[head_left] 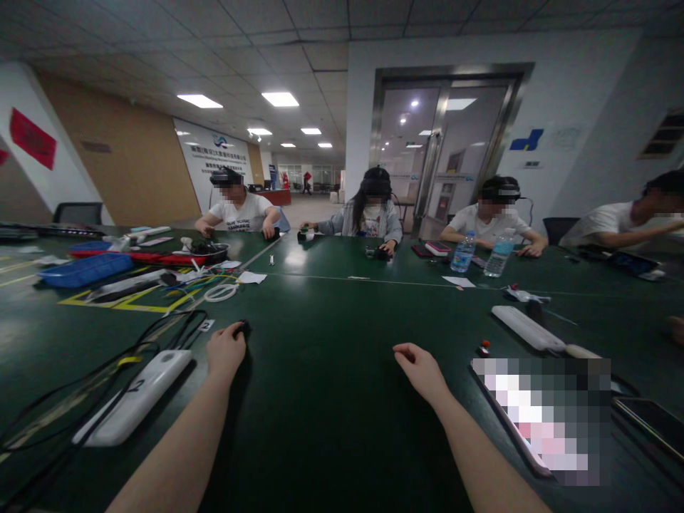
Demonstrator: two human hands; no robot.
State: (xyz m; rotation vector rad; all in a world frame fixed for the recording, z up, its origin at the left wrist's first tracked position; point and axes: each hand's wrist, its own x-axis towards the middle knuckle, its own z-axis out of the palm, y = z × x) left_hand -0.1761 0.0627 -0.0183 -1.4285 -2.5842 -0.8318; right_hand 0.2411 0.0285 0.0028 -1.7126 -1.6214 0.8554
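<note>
On a dark green counter (331,406), the person's two forearms are seen reaching forward from the bottom of the view. A small dark object (242,328) is held against the fingertips of the left hand (225,350), which is curled nearly closed around it; the object's kind cannot be told, as it is too small and is partly hidden. The right hand (420,372) is kept loosely half open, its fingers lightly curved, and nothing is held by it.

Just left of the left hand, a white oblong device (133,397) is laid at a slant, with black cables (69,388) looped beside it, and a small numbered tag (206,325) is placed near the left hand's fingers. To the right of the right hand, a second white oblong device (526,328), a small red-topped item (484,348), a pixelated object (539,420) and a dark phone (649,427) are set out.

Farther off, a blue tray (85,271), yellow tape markings (125,303) and a white coil (221,292) are seen on the counter. Two plastic water bottles (463,251) are stood near the far edge, and four co-workers (371,214) are seated around the counter, with head-worn cameras on.
</note>
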